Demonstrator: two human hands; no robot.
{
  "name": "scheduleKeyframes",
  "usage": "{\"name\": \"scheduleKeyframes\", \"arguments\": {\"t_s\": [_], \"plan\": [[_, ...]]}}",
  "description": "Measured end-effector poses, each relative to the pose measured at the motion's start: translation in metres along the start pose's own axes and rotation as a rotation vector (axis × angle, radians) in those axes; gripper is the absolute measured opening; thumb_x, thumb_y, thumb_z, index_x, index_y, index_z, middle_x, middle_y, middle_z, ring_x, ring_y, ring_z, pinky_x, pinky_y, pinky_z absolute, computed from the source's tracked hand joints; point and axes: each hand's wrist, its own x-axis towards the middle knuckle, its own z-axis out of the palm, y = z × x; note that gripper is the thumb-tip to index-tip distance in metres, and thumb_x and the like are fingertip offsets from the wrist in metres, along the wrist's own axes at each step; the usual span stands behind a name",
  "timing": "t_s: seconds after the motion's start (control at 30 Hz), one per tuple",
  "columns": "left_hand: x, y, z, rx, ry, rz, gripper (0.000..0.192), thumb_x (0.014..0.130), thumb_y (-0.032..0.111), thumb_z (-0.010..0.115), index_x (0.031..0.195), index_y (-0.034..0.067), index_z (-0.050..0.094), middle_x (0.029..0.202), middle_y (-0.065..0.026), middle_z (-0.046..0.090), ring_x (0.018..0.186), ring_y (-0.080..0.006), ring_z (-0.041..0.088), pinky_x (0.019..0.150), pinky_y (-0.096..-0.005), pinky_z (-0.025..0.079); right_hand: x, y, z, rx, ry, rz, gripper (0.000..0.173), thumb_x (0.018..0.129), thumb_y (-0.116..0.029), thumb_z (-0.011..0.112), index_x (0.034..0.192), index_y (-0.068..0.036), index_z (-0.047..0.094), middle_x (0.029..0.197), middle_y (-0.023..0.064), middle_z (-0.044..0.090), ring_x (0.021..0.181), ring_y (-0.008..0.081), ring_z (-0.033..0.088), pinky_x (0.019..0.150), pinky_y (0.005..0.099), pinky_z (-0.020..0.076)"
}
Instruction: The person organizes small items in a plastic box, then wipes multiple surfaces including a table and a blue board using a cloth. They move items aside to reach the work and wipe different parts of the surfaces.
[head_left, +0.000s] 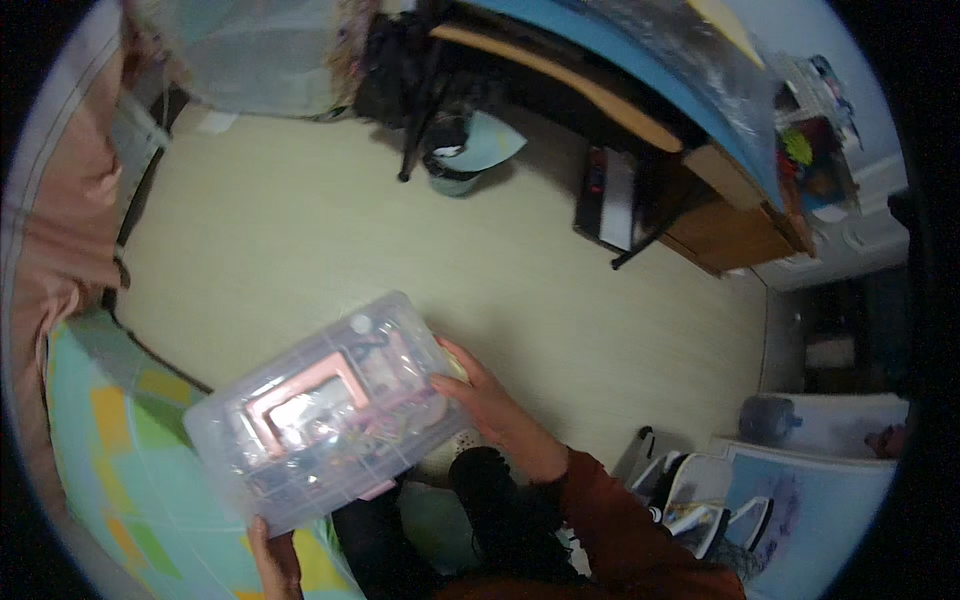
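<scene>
A clear plastic storage box (300, 480) with a lid and a pink handle (300, 382) is held up in front of me, tilted so that its lid faces the camera. Small colourful items show blurrily through the plastic, too indistinct to name. My right hand (480, 397) grips the box at its right end, with the thumb over the lid's edge. At the lower left corner my left hand (274, 559) holds it from below; most of those fingers are hidden. My legs in black trousers (390, 532) are under the box.
A bed with a green patterned sheet (112, 450) lies at left. A waste bin (454, 180) stands on the pale floor (300, 210) near a blue-edged desk (660, 75). A black box (592, 195) sits under the desk. At lower right are a white-framed chair (697, 487) and a blue-topped table (825, 517).
</scene>
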Motion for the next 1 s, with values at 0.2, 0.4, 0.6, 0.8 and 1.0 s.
{"name": "scheduleKeyframes", "arguments": {"t_s": [0.2,0.4,0.6,0.8,1.0], "plan": [[-0.022,0.060,0.105,0.172,-0.128,-0.260,0.057,0.088,0.029,0.054,0.130,-0.004,0.035,0.130,-0.0162,0.044,0.117,-0.0284,0.044,0.101,-0.0452,0.034,-0.121,-0.075,-0.041,0.059,0.309,-0.014,0.057,0.087,-0.015,0.058,0.137,-0.007,0.031,0.127,0.0104,0.043,0.113,0.0216,0.045,0.095,0.0352,0.0379],[-0.052,0.140,0.220,0.291,-0.432,-0.342,0.054,0.088,0.030,0.056,0.127,-0.003,0.040,0.124,-0.0137,0.049,0.113,-0.0252,0.048,0.097,-0.0422,0.038,-0.254,-0.158,-0.042,0.189,0.508,-0.195,0.063,0.085,-0.018,0.061,0.138,-0.011,0.027,0.125,0.0127,0.046,0.110,0.0245,0.048,0.092,0.0388,0.0413],[-0.069,0.148,0.357,0.402,-0.779,-0.295,0.058,0.086,0.029,0.056,0.131,0.002,0.034,0.124,-0.0125,0.047,0.114,-0.0256,0.046,0.098,-0.0442,0.036,-0.368,-0.196,-0.077,0.390,0.722,-0.433,0.070,0.084,-0.020,0.063,0.140,-0.011,0.021,0.125,0.0128,0.044,0.110,0.0257,0.049,0.087,0.0425,0.0452],[-0.122,0.119,0.512,0.486,-0.988,-0.304,0.064,0.083,0.032,0.060,0.131,0.003,0.030,0.122,-0.0137,0.046,0.112,-0.0263,0.047,0.096,-0.0446,0.037,-0.449,-0.220,-0.163,0.483,0.837,-0.676,0.070,0.082,-0.023,0.064,0.138,-0.009,0.026,0.123,0.0143,0.048,0.109,0.0271,0.049,0.090,0.0412,0.0432],[-0.172,0.086,0.624,0.587,-1.098,-0.289,0.068,0.082,0.038,0.059,0.131,0.002,0.030,0.125,-0.0149,0.045,0.113,-0.0279,0.046,0.096,-0.0465,0.037,-0.508,-0.255,-0.238,0.531,0.907,-0.751,0.060,0.083,-0.020,0.061,0.134,-0.006,0.032,0.118,0.0132,0.050,0.106,0.0256,0.052,0.086,0.0401,0.0454]]}}
